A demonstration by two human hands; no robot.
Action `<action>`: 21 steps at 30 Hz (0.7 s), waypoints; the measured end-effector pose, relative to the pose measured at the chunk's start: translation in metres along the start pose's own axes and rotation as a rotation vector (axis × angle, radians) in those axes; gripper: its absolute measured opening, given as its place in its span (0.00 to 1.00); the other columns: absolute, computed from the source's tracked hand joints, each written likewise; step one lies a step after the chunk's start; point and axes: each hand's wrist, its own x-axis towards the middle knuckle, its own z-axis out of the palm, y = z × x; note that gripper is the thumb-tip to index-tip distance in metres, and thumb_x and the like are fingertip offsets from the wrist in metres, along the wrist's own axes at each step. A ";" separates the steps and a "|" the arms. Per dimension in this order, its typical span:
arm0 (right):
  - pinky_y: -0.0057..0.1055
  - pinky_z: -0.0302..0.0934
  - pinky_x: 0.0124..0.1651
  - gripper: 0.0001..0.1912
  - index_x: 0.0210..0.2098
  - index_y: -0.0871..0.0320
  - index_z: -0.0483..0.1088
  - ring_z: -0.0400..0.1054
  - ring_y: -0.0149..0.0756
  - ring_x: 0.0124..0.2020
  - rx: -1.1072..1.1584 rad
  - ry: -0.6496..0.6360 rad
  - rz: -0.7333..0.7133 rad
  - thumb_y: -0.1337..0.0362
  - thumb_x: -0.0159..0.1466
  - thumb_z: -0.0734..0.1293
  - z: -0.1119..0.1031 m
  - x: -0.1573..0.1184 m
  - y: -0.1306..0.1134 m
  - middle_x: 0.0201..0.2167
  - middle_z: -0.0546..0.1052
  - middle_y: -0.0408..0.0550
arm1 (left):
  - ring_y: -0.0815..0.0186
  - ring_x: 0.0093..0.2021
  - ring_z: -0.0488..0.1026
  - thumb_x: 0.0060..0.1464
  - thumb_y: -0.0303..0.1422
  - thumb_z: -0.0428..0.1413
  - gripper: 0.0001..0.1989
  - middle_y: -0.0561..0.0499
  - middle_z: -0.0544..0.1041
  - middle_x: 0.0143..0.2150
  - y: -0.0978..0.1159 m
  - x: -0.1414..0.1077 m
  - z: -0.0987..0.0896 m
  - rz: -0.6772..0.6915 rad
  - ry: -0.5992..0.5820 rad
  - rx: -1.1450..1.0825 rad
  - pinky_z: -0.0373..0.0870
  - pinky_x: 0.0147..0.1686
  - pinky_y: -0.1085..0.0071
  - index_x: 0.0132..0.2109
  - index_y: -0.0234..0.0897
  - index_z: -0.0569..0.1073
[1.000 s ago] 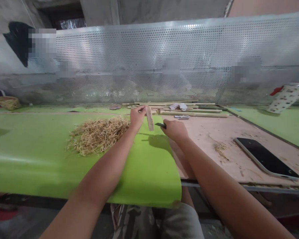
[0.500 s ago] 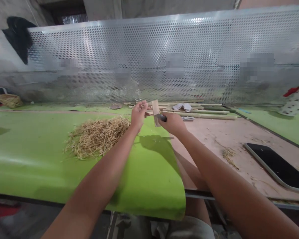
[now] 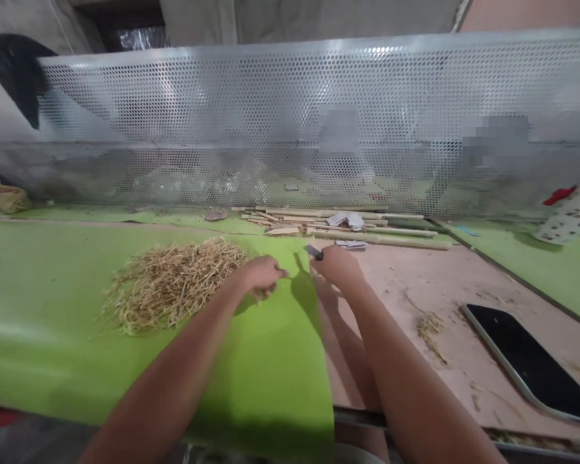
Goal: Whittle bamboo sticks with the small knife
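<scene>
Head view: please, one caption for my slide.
Right hand holding a knife, left hand beside straw on a green sheet.

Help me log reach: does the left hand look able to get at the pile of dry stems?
Probably yes: the left hand is just beside the pile of dry stems, with nothing visible standing between them, though its fingers point away from it.

Rough straw-like pile [image 3: 176,283] (matt)
</scene>
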 end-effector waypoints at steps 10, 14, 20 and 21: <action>0.29 0.63 0.29 0.14 0.38 0.59 0.75 0.74 0.41 0.31 -0.074 -0.273 -0.212 0.59 0.60 0.62 0.022 -0.022 -0.065 0.31 0.78 0.56 | 0.74 0.13 0.59 0.55 0.48 0.50 0.18 0.56 0.66 0.16 0.028 -0.010 -0.046 0.462 0.728 -0.260 0.55 0.13 0.78 0.30 0.38 0.68; 0.27 0.63 0.28 0.12 0.36 0.59 0.74 0.74 0.38 0.30 -0.065 -0.205 -0.114 0.62 0.62 0.60 0.015 -0.002 -0.061 0.32 0.78 0.55 | 0.75 0.13 0.57 0.56 0.47 0.49 0.16 0.57 0.64 0.16 0.025 -0.013 -0.047 0.567 0.770 -0.440 0.53 0.12 0.78 0.32 0.39 0.68; 0.27 0.62 0.29 0.13 0.39 0.62 0.74 0.74 0.40 0.35 -0.196 -0.150 0.064 0.62 0.62 0.61 0.013 0.033 -0.048 0.37 0.78 0.59 | 0.76 0.13 0.55 0.56 0.48 0.49 0.17 0.59 0.61 0.15 0.023 -0.012 -0.037 0.639 0.710 -0.656 0.51 0.13 0.77 0.32 0.39 0.67; 0.26 0.61 0.28 0.14 0.38 0.62 0.74 0.74 0.39 0.34 -0.187 -0.183 0.041 0.61 0.62 0.61 0.017 0.029 -0.057 0.36 0.78 0.59 | 0.76 0.13 0.55 0.56 0.49 0.48 0.17 0.59 0.61 0.14 0.023 -0.012 -0.036 0.653 0.700 -0.694 0.51 0.12 0.77 0.32 0.39 0.66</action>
